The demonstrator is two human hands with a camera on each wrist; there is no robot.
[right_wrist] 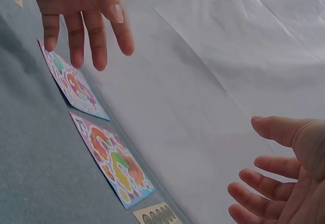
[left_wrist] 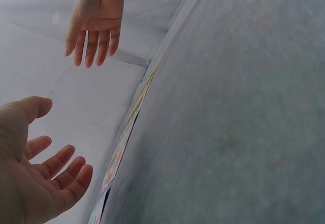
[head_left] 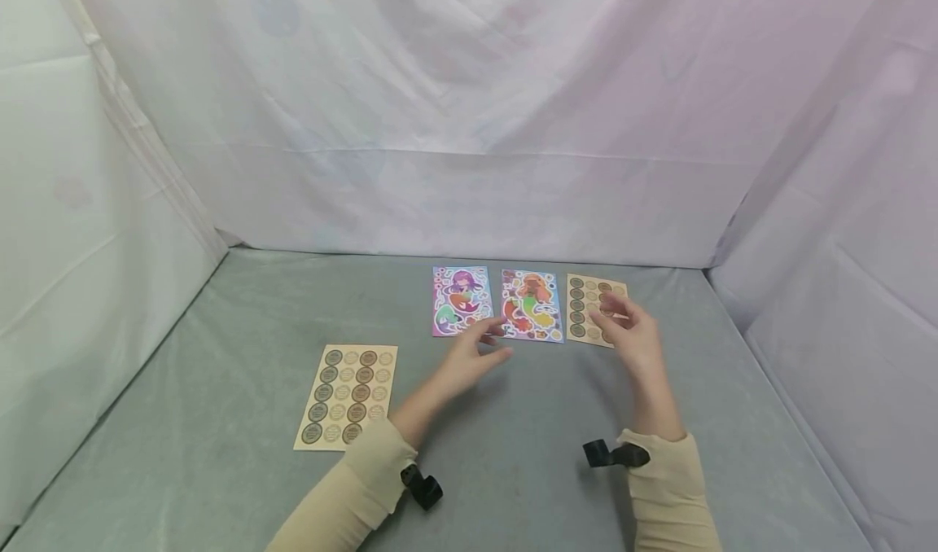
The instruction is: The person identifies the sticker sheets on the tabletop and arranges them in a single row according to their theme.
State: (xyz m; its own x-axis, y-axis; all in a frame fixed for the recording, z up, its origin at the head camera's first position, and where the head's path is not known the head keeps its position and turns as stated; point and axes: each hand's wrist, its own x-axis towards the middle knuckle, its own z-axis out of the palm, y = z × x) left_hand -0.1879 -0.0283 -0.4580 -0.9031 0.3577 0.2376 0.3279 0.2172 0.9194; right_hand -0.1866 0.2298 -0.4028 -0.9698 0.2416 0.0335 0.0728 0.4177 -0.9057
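My left hand [head_left: 471,358] hovers just in front of two colourful mermaid sticker sheets, fingers relaxed and holding nothing. One is the purple-haired mermaid sheet [head_left: 462,298]; right of it lies the orange-haired mermaid sheet [head_left: 532,304]. Over the tan sheet of round stickers [head_left: 577,308] at the right is my right hand [head_left: 632,334], its fingers loosely bent with nothing between them; it hides part of that sheet. Both wrist views show the two hands raised with empty palms. A second tan sheet of round stickers [head_left: 350,389] lies left of my left forearm, which covers its lower right corner.
A grey cloth-covered table [head_left: 513,462] bears all the sheets. A pale curtain [head_left: 454,194] hangs behind it, and similar cloth walls [head_left: 843,291] close in the left and right sides. Small black devices [head_left: 421,487] are strapped to both wrists.
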